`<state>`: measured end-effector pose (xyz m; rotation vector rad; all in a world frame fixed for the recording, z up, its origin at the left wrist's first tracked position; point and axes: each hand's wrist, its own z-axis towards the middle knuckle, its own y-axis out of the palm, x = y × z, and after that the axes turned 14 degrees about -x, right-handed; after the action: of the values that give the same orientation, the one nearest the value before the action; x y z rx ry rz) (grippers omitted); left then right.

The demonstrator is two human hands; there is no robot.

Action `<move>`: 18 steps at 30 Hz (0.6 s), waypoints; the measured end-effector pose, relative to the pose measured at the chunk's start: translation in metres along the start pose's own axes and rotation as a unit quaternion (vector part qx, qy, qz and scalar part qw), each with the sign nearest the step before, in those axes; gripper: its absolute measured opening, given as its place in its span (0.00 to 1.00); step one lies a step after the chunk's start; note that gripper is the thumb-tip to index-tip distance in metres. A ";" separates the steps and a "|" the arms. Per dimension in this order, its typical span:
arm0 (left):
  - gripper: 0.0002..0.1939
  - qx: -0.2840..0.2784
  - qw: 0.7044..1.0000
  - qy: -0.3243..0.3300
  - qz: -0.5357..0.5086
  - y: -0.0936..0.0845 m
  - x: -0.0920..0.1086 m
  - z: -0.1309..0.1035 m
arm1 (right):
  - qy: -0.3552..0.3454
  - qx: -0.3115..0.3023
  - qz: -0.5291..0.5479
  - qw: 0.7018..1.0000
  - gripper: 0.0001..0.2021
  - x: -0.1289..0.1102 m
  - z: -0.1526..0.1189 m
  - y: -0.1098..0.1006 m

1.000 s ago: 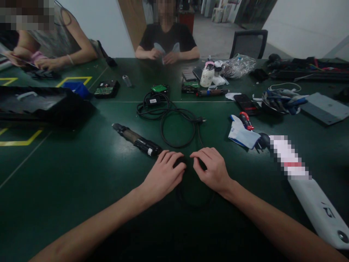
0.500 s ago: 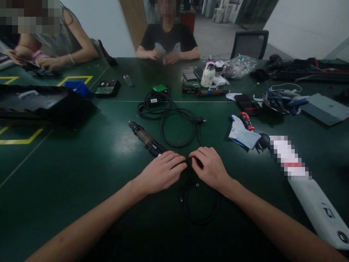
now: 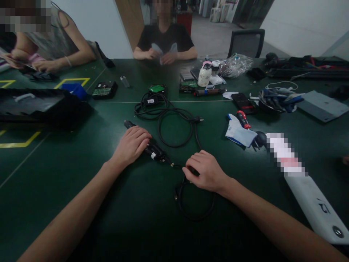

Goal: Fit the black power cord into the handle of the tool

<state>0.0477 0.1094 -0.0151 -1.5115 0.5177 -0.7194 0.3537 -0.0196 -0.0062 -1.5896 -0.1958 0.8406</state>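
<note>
My left hand is wrapped over the middle of a dark electric screwdriver lying aslant on the table. The tool's tip pokes out past my fingers at the far left, and a thin lead runs from its near end toward my right hand. Those right fingers are curled in a pinch around the black cable; the exact spot they grip is hidden. Below them, a looped black cord with a small metal end rests on the green table. Beyond lies the coiled cable's power adapter.
Right of my hands are a white and blue glove, a red-handled screwdriver and a long white robot-like arm. A black case stands left. Circuit boards and a bottle sit farther back. Two people sit across the table.
My left hand has moved left and away from my right hand, onto the electric screwdriver. My right hand stays near the cable. The view has shifted slightly.
</note>
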 end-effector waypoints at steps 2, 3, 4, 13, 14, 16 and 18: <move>0.20 0.013 0.999 -0.039 0.016 -0.001 -0.002 0.001 | -0.034 -0.037 -0.028 0.998 0.14 -0.002 -0.001 -0.002; 0.20 0.016 0.998 -0.057 0.026 -0.001 -0.001 0.001 | -0.046 -0.051 -0.044 0.997 0.15 -0.003 -0.002 -0.004; 0.20 0.018 0.996 -0.075 0.037 -0.001 0.000 0.001 | -0.054 -0.062 -0.058 0.995 0.15 -0.004 -0.002 -0.004; 0.19 0.002 0.999 -0.045 0.024 0.002 0.009 0.000 | -0.015 -0.055 -0.033 0.998 0.07 -0.006 -0.002 -0.003; 0.19 -0.013 0.999 -0.021 0.021 0.002 0.010 0.000 | -0.009 -0.050 -0.013 0.999 0.06 -0.006 -0.001 -0.003; 0.19 -0.031 0.999 0.004 0.029 0.001 0.011 0.001 | 0.010 -0.035 0.035 0.999 0.04 -0.007 0.000 -0.004; 0.22 -0.035 0.999 0.010 0.040 0.001 0.013 0.001 | 0.037 -0.017 0.097 0.994 0.04 -0.009 0.002 -0.006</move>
<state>0.0578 0.1013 -0.0140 -1.5419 0.6205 -0.6611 0.3478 -0.0217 0.0027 -1.6871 -0.0019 0.9304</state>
